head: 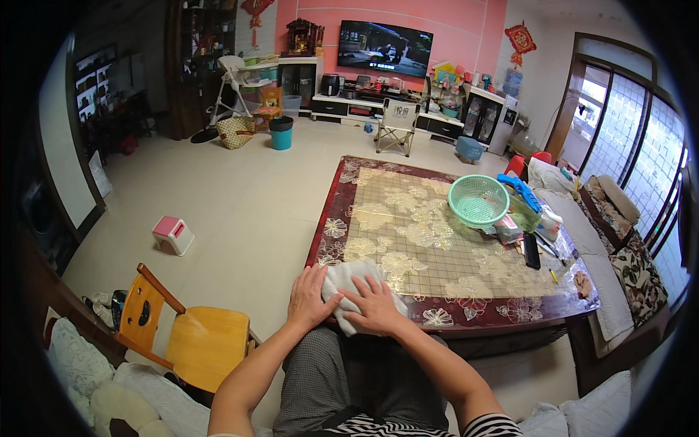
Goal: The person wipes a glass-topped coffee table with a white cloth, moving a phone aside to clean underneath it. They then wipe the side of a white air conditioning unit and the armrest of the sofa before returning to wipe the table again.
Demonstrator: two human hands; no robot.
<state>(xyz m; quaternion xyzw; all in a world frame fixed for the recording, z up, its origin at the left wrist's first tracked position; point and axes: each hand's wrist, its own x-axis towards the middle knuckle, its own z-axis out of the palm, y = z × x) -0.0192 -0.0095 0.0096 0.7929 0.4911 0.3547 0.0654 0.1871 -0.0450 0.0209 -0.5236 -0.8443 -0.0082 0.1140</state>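
A light grey cloth [355, 273] lies bunched on the near left corner of a low table [437, 317] with a dark red rim and a clear flowered cover. My right hand [374, 307] rests on the cloth, palm down with fingers spread. At the cloth's left edge is my left hand [310, 295], its fingers extended forward over the table's corner and its thumb on the cloth. Part of the cloth hangs over the near edge above my lap.
A green plastic basket [478, 201], a blue toy gun [520, 192], a black phone [531, 251], a yellow pen [554, 276] and crumpled brown paper [582, 285] are on the table's right side. A wooden chair [207, 344] stands at left, a pink-topped stool [173, 235] beyond it, a sofa [573, 229] at right.
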